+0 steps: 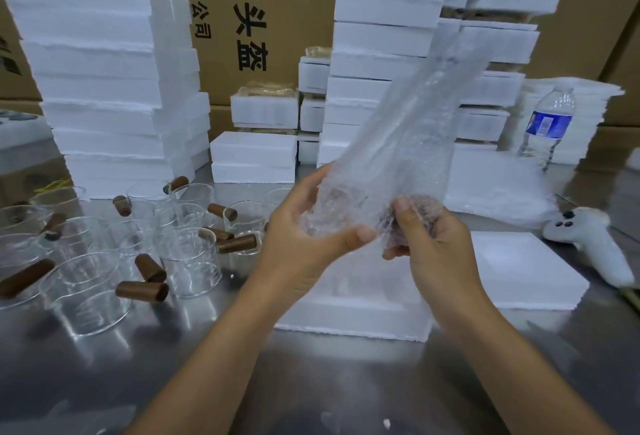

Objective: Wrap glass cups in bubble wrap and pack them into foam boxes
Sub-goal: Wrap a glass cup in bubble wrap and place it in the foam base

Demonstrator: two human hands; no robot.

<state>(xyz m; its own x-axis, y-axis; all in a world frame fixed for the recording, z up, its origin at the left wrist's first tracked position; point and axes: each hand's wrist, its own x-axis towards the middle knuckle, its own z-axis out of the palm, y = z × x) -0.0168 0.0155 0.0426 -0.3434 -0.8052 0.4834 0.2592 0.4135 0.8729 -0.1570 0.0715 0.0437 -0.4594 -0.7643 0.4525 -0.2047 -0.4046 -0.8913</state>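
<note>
My left hand (304, 230) and right hand (429, 240) grip the cup (334, 214) above the box (360, 313); I'd roll its loose wrap (415, 116) snug.

Site: packing station in a warehouse or stockroom. Evidence: wall of large brown cardboard cartons (294, 1) printed with black Chinese characters at the back; tall stacks of identical white foam boxes (104, 88); brushed stainless-steel tabletop (346, 382); batch of clear glass cups with brown wooden handles (190, 261) standing loose at left
</note>
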